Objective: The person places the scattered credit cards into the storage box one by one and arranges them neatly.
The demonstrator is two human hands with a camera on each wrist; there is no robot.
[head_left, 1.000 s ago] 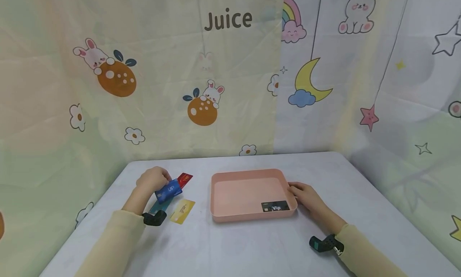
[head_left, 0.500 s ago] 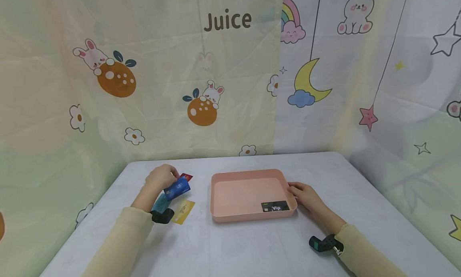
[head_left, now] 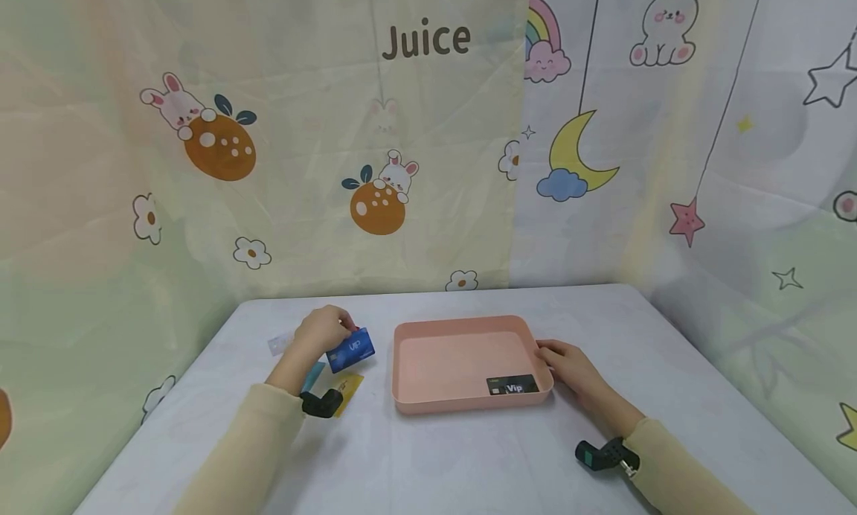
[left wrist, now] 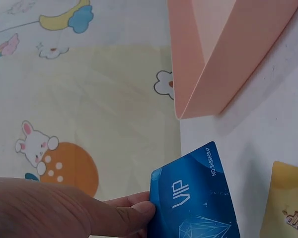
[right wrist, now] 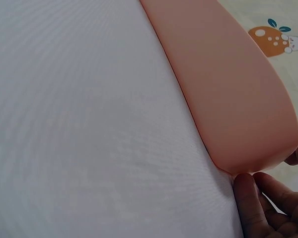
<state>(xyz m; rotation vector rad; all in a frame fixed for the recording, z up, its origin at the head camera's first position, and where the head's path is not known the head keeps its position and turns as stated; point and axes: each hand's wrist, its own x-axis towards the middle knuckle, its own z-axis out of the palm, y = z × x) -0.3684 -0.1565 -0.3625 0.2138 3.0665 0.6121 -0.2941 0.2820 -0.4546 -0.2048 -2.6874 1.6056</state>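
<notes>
My left hand (head_left: 326,327) pinches a blue VIP card (head_left: 351,350) between thumb and fingers, raised and tilted, left of the pink tray (head_left: 428,408). In the left wrist view the thumb lies on the edge of that card (left wrist: 191,198). A yellow card (head_left: 350,388) and a teal card (head_left: 312,377) lie below, partly covered by the wrist camera and arm. Only a sliver of red shows behind the blue card. At the tray's right side my right hand (head_left: 569,362) grips its wall, fingertips at the base (right wrist: 246,191) and another digit near the rim.
A black Vip card (head_left: 512,385) lies inside the tray at its front right corner. A pale whitish card (head_left: 280,344) lies behind the left forearm on the white table (head_left: 455,463). Patterned cloth (head_left: 301,128) hangs around the table.
My left hand has moved right with the blue card, toward the tray. The red card has become nearly hidden and the pale card has come into view. My right hand and the tray stay put.
</notes>
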